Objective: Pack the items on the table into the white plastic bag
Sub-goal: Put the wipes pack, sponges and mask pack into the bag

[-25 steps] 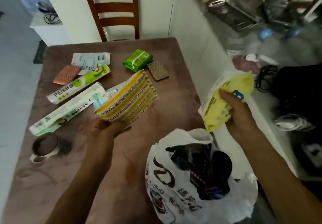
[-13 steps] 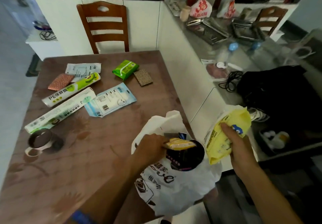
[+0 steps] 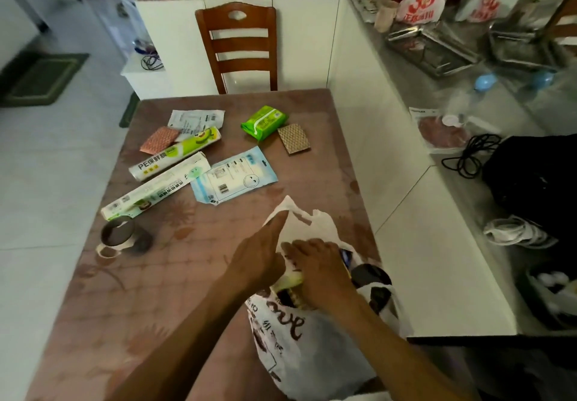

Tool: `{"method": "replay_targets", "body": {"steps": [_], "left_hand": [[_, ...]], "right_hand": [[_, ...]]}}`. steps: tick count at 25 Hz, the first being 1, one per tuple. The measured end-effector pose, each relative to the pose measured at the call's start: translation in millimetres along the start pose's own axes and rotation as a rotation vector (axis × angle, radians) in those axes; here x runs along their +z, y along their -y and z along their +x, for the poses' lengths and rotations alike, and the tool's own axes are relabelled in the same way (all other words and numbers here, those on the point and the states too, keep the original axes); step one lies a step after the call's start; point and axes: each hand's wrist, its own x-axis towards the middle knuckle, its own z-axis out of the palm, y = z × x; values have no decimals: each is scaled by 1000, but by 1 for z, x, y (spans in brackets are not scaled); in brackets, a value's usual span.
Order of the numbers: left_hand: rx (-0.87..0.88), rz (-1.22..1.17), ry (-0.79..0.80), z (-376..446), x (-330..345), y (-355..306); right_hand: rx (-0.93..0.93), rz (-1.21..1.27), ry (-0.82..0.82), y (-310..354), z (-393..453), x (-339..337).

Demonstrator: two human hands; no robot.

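White plastic bag (image 3: 312,357) (brown print), crumpled open

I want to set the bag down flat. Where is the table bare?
Bare: the table's near-left, between the tape roll and left forearm. Crowded: the far half, from the wrap boxes to the green pack.

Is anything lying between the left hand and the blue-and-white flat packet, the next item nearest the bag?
Nothing visible does. Bare table runs from the left hand, which holds the white plastic bag rim, up to the blue-and-white packet. The long wrap box only touches the packet's left edge.
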Motion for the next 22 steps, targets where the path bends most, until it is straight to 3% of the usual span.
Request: {"method": "replay_targets", "body": {"steps": [3, 5, 6, 8, 9, 11, 13, 15, 17, 21, 22], "left_hand": [[30, -56, -20, 0, 2, -1], [3, -62, -9, 1, 0, 5], [-5, -61, 0, 3, 0, 9], [-4, -83, -5, 6, 1, 13], [6, -109, -11, 8, 2, 12], [57, -209, 14, 11, 3, 3], [131, -351, 88, 14, -3, -12], [164, -464, 152, 21, -9, -24], [114, -516, 175, 27, -9, -29], [74, -473, 122, 31, -1, -20], [67, -465, 124, 31, -1, -18]], "right_hand": [[46, 3, 20, 18, 24, -5], [-1, 183, 22, 7, 6, -19], [17, 324, -98, -6, -14, -26], [230, 416, -312, -53, -51, -33], [402, 363, -277, -78, -64, -37], [650, 374, 36, -115, -76, -40], [535, 454, 235, -113, -72, -37], [301, 531, 329, -84, -69, -27], [221, 595, 401, -51, -75, -20], [749, 775, -112, -73, -74, -31], [799, 699, -104, -84, -72, -32]]}}
